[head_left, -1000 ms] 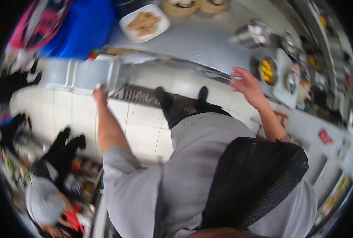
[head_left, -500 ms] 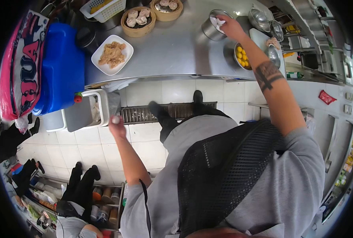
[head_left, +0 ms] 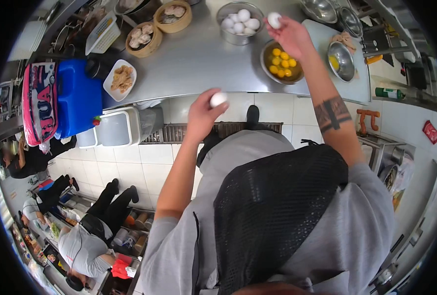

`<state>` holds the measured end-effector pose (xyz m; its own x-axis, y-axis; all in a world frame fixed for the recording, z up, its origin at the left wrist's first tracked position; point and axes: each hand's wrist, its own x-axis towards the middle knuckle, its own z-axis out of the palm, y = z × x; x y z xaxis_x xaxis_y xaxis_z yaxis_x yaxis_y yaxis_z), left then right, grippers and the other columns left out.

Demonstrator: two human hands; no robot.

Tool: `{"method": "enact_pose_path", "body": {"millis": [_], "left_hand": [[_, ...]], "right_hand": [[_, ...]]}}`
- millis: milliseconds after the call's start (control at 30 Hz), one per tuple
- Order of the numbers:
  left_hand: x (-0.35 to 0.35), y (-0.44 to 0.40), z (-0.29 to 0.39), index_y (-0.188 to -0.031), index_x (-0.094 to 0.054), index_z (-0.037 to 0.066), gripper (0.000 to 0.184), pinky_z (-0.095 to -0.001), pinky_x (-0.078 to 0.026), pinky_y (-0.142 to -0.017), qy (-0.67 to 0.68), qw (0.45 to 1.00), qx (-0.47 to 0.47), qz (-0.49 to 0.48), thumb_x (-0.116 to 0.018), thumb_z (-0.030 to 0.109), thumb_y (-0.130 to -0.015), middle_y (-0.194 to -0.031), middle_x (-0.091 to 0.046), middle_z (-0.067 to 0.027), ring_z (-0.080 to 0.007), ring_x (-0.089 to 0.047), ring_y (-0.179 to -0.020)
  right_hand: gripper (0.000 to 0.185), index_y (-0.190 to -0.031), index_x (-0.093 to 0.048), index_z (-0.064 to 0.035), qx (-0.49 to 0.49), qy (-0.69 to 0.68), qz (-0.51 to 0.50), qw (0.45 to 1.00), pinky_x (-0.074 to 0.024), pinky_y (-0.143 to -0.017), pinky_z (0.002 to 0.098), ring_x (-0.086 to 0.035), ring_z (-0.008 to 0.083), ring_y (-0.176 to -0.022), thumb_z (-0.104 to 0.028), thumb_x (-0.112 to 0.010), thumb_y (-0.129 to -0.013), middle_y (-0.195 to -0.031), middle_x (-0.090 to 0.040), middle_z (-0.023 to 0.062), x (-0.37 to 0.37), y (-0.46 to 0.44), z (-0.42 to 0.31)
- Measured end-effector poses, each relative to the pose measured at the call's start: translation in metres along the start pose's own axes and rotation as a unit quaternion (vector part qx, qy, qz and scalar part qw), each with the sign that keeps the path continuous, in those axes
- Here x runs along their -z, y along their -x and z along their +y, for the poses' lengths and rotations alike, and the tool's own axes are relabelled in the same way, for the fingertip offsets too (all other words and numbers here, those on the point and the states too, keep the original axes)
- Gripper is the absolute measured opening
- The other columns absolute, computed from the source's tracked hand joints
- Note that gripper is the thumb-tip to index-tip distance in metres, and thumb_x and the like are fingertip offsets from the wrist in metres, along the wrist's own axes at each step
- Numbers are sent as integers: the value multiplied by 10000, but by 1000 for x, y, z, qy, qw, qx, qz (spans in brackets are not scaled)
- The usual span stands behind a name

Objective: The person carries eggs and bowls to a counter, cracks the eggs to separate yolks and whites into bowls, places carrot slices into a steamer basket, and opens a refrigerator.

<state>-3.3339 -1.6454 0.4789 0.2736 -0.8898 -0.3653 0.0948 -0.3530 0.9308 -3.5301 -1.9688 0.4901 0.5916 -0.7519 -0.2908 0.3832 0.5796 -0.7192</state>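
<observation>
My left hand (head_left: 201,115) is closed around a white egg (head_left: 218,100), held in front of the counter's edge. Between the fingertips of my right hand (head_left: 294,39) is another white egg (head_left: 274,20), raised above the counter. Just left of that hand stands a round metal pot (head_left: 237,41) with several whole white eggs (head_left: 239,24) inside. Below my right hand is a metal bowl (head_left: 264,71) of cracked eggs, with several yellow yolks (head_left: 281,63) in clear liquid; hand and wrist cover part of its rim.
On the steel counter (head_left: 194,69) are bamboo steamers (head_left: 173,19) of dumplings and a white dish (head_left: 111,93) of pale brown food. To the right, a small metal bowl (head_left: 344,64) sits on a white board (head_left: 353,88). A blue container (head_left: 78,98) stands left. Other people (head_left: 88,243) work behind.
My right hand has come out of the pot with an egg and moved slightly right. My left hand has risen and moved right, still with its egg. The view has shifted.
</observation>
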Motion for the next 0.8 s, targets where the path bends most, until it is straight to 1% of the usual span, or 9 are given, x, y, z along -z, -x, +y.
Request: {"method": "enact_pose_path", "body": {"millis": [67, 267, 333, 400, 467, 533, 667, 733, 800], "left_hand": [[-54, -40, 5, -1372, -577, -21, 539, -295, -558, -899, -84, 990, -113, 2, -801, 82, -892, -1174, -678, -92, -155, -671, -1033], [-173, -125, 17, -1352, -573, -19, 554, -290, -557, -912, -86, 986, -140, -19, -813, 36, -856, -1190, -681, -107, -158, -670, -1057], [-193, -139, 15, -1201, -680, 38, 467, -365, -587, -857, -99, 973, -208, 12, -857, 77, -770, -1119, -696, -153, -263, -715, -970], [-206, -139, 25, -1186, -683, 29, 477, -380, -591, -851, -113, 965, -235, 13, -863, 69, -746, -1074, -692, -148, -288, -713, -963], [-212, -132, 40, -1181, -685, 20, 478, -382, -591, -852, -174, 958, -227, -11, -865, 74, -741, -1088, -694, -149, -297, -713, -958], [-214, -140, 30, -1179, -687, 19, 468, -367, -590, -847, -166, 957, -238, -17, -862, 72, -749, -1103, -696, -146, -283, -714, -948], [-211, -139, 29, -1228, -672, 20, 485, -331, -583, -847, -128, 977, -170, -36, -850, 68, -779, -1156, -700, -141, -237, -715, -955], [-207, -142, 27, -1282, -635, 15, 495, -313, -573, -854, -108, 981, -153, -57, -819, 40, -823, -1181, -685, -114, -197, -696, -1005], [-205, -141, 30, -1337, -599, 10, 507, -294, -563, -861, -85, 984, -135, -76, -788, 13, -867, -1206, -671, -86, -156, -678, -1055]], "right_hand": [[338, -1311, -555, -5, -6, 74, 19, 997, -542, -743, 324, -662, 199, -886, -101, -599, -990, -1154, -673, 141, 27, 40, -4], [384, -1335, -550, -46, -2, 288, 117, 950, -511, -697, 263, -621, 137, -827, -121, -682, -982, -1082, -662, 71, 47, 121, -30], [457, -1357, -555, -37, 284, 416, 122, 855, -535, -723, 293, -631, 146, -834, -194, -717, -960, -1075, -664, 91, 42, 132, -33], [448, -1359, -572, -50, 337, 403, 149, 837, -558, -815, 302, -667, 189, -943, -207, -708, -963, -1153, -670, 115, 40, 139, -27], [421, -1337, -601, -75, 387, 588, 96, 703, -566, -849, 320, -678, 221, -1019, -186, -718, -948, -1225, -666, 138, 51, 137, -8], [403, -1331, -615, -92, 303, 629, 30, 715, -576, -864, 349, -687, 255, -1049, -187, -705, -949, -1247, -663, 158, 53, 141, -4], [393, -1329, -587, -41, 316, 389, 115, 858, -583, -744, 321, -697, 203, -898, -211, -663, -984, -1248, -680, 137, 60, 135, -11], [355, -1334, -541, -38, 106, 128, 66, 984, -498, -615, 295, -613, 155, -752, -111, -623, -997, -1228, -674, 151, 69, 136, -28], [312, -1284, -532, -47, 35, 32, 39, 998, -425, -557, 276, -553, 129, -661, -96, -617, -988, -1165, -694, 154, 76, 137, -32]]}}
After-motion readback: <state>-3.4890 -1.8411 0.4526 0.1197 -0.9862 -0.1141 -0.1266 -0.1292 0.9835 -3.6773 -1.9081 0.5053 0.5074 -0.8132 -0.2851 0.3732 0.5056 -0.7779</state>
